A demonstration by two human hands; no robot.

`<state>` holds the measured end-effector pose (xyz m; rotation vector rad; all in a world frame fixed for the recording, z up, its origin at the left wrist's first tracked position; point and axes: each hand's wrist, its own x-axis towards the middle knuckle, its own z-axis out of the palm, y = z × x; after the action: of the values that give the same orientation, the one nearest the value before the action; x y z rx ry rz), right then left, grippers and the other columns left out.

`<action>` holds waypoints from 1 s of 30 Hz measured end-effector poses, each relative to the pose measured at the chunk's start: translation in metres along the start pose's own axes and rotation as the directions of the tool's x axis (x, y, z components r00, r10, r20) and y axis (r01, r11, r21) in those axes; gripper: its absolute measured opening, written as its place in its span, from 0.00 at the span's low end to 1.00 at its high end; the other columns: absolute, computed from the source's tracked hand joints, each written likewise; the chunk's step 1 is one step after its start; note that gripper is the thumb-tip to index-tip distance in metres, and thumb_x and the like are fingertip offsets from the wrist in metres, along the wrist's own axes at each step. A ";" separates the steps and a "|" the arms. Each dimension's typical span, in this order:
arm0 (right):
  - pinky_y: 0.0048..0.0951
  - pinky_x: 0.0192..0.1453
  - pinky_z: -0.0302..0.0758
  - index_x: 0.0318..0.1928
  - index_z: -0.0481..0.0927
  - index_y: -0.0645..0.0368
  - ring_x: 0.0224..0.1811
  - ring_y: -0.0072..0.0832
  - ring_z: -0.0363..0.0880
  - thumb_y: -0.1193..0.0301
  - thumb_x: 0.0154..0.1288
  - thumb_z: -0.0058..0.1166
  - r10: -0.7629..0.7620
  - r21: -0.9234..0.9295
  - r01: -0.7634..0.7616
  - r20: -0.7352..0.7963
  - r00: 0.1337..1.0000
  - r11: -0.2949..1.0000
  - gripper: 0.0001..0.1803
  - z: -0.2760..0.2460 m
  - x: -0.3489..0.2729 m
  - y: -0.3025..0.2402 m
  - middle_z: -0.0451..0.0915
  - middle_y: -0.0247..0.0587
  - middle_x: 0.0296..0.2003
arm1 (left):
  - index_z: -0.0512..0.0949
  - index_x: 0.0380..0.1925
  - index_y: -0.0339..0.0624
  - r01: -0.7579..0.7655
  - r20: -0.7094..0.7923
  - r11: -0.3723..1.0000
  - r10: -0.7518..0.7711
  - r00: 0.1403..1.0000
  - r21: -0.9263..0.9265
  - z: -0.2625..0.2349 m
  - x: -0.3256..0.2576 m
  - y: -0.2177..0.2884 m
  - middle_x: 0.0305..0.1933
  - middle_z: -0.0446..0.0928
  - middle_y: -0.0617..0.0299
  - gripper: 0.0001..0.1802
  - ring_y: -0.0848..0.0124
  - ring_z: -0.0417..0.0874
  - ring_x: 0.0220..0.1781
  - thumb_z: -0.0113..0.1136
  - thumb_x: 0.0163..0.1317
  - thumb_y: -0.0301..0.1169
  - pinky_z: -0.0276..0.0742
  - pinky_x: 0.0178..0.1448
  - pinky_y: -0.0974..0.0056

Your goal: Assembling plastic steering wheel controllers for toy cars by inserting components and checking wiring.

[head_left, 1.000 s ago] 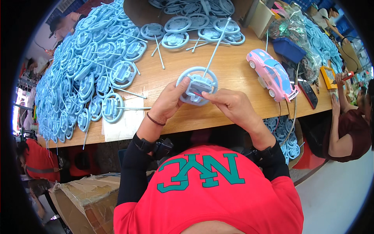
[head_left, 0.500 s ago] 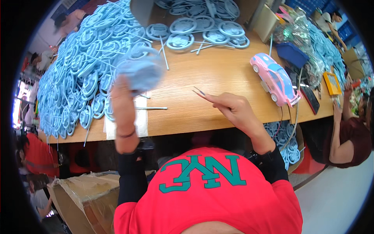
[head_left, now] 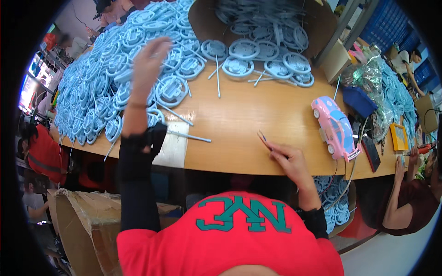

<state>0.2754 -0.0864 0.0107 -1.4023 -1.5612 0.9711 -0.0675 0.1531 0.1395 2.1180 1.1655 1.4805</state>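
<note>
My left hand (head_left: 149,64) is raised over a large heap of pale blue toy steering wheels (head_left: 99,92), slightly blurred, with its fingers stretched out and nothing visible in it. One steering wheel (head_left: 171,90) lies just beside that wrist. Over the wooden tabletop, near its front edge, my right hand (head_left: 290,161) pinches a pair of thin wire leads (head_left: 263,139), reddish and dark, their two tips pointing away from me and slightly apart. More steering wheels (head_left: 238,66) lie at the mouth of a carton (head_left: 322,27) at the back, where some inside look smeared by motion.
A pink and blue toy car (head_left: 335,126) stands on the right, with a cable and a dark phone-like slab (head_left: 370,154) beside it. Behind are a dark blue bin (head_left: 359,102) and clear plastic bags. A cardboard box (head_left: 87,221) stands below left. Other people sit around.
The pale blue steering wheel has left my left hand, which has moved farther over the heap. My right hand keeps its pinch on the leads. The whole view has shifted slightly.
</note>
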 end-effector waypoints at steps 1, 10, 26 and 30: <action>0.22 0.43 0.75 0.54 0.79 0.59 0.34 0.21 0.80 0.78 0.62 0.55 0.013 0.031 -0.013 0.005 1.000 0.999 0.18 0.000 -0.003 0.004 0.84 0.41 0.35 | 0.80 0.47 0.42 0.106 0.095 0.993 -0.111 0.989 0.060 0.025 0.017 -0.022 0.43 0.82 0.58 0.17 0.67 0.83 0.47 0.60 0.61 0.39 0.77 0.51 0.64; 0.20 0.42 0.75 0.53 0.79 0.64 0.34 0.18 0.78 0.77 0.64 0.56 0.070 0.205 -0.053 -0.074 0.995 0.977 0.17 0.001 -0.005 0.015 0.82 0.35 0.31 | 0.76 0.46 0.36 0.161 0.157 0.649 -0.404 0.901 0.743 0.159 0.094 -0.115 0.45 0.81 0.44 0.33 0.50 0.82 0.49 0.64 0.51 0.53 0.76 0.55 0.53; 0.18 0.37 0.74 0.57 0.76 0.63 0.32 0.17 0.76 0.77 0.65 0.53 0.130 0.173 -0.131 0.016 0.991 0.976 0.19 0.006 0.001 -0.009 0.78 0.32 0.29 | 0.78 0.44 0.35 0.088 -0.119 0.975 -0.114 0.986 -0.205 0.095 0.074 -0.043 0.37 0.80 0.59 0.24 0.72 0.79 0.37 0.69 0.51 0.39 0.75 0.41 0.66; 0.19 0.37 0.72 0.54 0.77 0.65 0.31 0.16 0.74 0.76 0.63 0.56 0.010 0.061 -0.011 0.023 1.000 0.998 0.18 0.024 0.017 -0.058 0.78 0.33 0.29 | 0.79 0.40 0.39 0.423 0.102 0.749 -0.436 0.894 -0.510 0.129 0.074 -0.048 0.31 0.75 0.64 0.18 0.75 0.74 0.29 0.67 0.51 0.37 0.69 0.26 0.69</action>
<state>0.2305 -0.0757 0.0563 -1.3628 -1.5299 1.0356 0.0356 0.2640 0.1014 1.3560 1.0165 1.3949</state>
